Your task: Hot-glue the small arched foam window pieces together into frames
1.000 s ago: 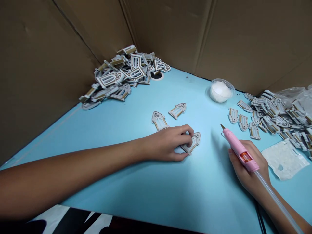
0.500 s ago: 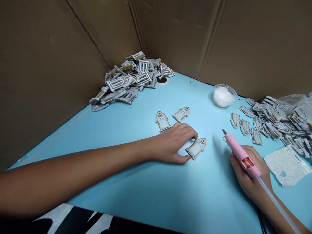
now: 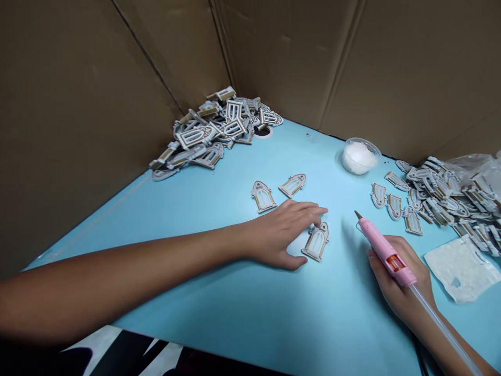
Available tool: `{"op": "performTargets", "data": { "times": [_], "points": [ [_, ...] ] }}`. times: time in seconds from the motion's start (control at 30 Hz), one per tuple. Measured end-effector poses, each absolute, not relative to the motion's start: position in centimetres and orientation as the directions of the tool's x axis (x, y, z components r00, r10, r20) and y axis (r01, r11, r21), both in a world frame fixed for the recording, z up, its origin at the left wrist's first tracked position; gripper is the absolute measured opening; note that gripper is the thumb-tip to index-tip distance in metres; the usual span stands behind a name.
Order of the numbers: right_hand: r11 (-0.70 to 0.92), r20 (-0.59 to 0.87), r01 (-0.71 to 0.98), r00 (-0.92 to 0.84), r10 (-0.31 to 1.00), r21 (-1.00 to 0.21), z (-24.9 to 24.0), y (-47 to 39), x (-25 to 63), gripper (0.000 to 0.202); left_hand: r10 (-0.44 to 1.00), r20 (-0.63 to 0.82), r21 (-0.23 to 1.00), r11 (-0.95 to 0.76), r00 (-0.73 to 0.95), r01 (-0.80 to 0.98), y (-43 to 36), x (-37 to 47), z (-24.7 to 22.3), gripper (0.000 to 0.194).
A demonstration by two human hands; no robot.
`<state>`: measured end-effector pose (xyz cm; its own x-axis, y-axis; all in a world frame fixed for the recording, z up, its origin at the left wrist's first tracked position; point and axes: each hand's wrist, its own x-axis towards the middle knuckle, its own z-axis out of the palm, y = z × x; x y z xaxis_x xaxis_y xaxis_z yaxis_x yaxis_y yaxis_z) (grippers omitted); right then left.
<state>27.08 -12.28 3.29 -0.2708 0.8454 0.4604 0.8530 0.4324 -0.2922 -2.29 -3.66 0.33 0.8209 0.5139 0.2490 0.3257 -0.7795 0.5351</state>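
Note:
My left hand (image 3: 287, 235) rests low over the table with thumb and fingers spread. A small white-and-tan arched window frame (image 3: 316, 243) lies flat between them, one bent finger at its pointed top; whether it touches, I cannot tell. My right hand (image 3: 407, 277) grips a pink hot glue gun (image 3: 385, 250), nozzle pointing up and left, with a long clear glue stick (image 3: 442, 324) out of its back. Just beyond my left hand lie two more arched frames, one on the left (image 3: 263, 197) and one on the right (image 3: 293, 185).
A large heap of arched frames (image 3: 211, 130) fills the back left corner. On the right are another pile of such pieces (image 3: 446, 190), a whitish sheet (image 3: 462, 269) and a clear cup of white material (image 3: 360, 156). Cardboard walls (image 3: 282, 62) enclose the blue table (image 3: 235, 308).
The arched frame by my left hand has turned so its point aims more upward. My left fingers have stretched out over its top, and the thumb is apart from it. The glue gun is nearly still.

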Motion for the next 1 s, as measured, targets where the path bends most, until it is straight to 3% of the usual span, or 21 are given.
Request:
{"op": "performTargets", "data": {
  "times": [0.2,0.33,0.5,0.57,0.67,0.8,1.0],
  "points": [
    [0.397,0.498,0.87,-0.216,0.84,-0.291,3.6,-12.2,27.6,0.006,0.49,0.226,0.628,-0.734,0.842,0.259,-3.4,-2.5,0.2,0.06],
    [0.401,0.515,0.864,-0.204,0.832,-0.305,3.6,-12.2,27.6,0.008,0.392,0.238,0.538,-0.815,0.889,0.215,-3.6,-2.4,0.3,0.071],
    [0.375,0.513,0.875,-0.181,0.839,-0.305,3.5,-12.1,27.6,0.007,0.359,0.293,0.456,-0.867,0.886,0.2,-3.8,-2.1,0.0,0.019],
    [0.371,0.513,0.877,-0.177,0.84,-0.304,3.5,-12.1,27.7,0.006,0.379,0.335,0.465,-0.863,0.862,0.198,-3.8,-2.0,-0.3,0.016],
    [0.388,0.506,0.876,-0.205,0.838,-0.287,3.4,-12.2,27.9,0.008,0.446,0.345,0.497,-0.833,0.826,0.242,-3.9,-1.9,-0.4,0.022],
    [0.431,0.493,0.862,-0.262,0.829,-0.267,3.2,-12.2,28.2,0.011,0.579,0.253,0.56,-0.741,0.775,0.371,-3.5,-2.1,0.1,0.064],
    [0.613,0.318,0.7,-0.525,0.789,-0.366,2.5,-12.7,28.6,0.02,0.552,0.151,0.652,-0.679,0.82,0.337,-2.1,-2.8,0.4,0.088]
  ]
}}
